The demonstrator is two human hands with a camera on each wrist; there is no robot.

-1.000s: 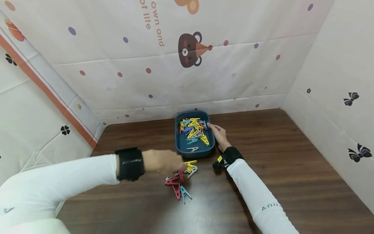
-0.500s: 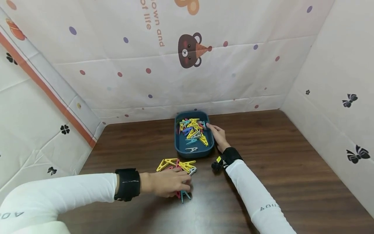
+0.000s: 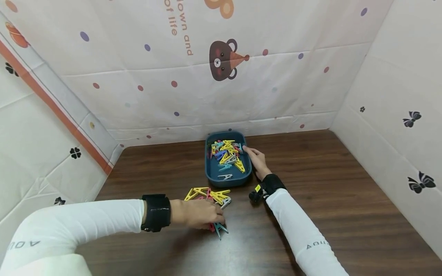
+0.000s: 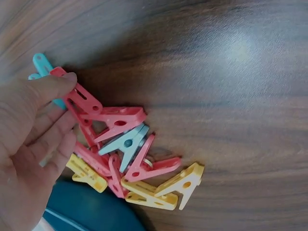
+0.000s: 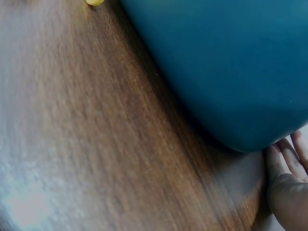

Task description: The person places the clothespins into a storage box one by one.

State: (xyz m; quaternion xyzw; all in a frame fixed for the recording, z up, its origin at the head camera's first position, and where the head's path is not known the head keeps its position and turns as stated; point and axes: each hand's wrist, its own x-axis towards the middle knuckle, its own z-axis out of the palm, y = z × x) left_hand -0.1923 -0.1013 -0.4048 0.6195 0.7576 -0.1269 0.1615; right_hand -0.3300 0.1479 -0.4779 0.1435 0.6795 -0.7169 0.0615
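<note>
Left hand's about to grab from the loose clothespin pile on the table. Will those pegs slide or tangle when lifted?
The clothespins look like small, stiff plastic, probably light. They lie crossed and overlapping, so one may drag neighbours. On the smooth wooden table they would likely slide rather than roll.

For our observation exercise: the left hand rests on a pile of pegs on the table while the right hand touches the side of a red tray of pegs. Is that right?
Not quite. The tray is dark blue, not red, as the head view shows. The left hand does rest on the pile of pegs on the table, and the right hand touches the tray's side.
</note>
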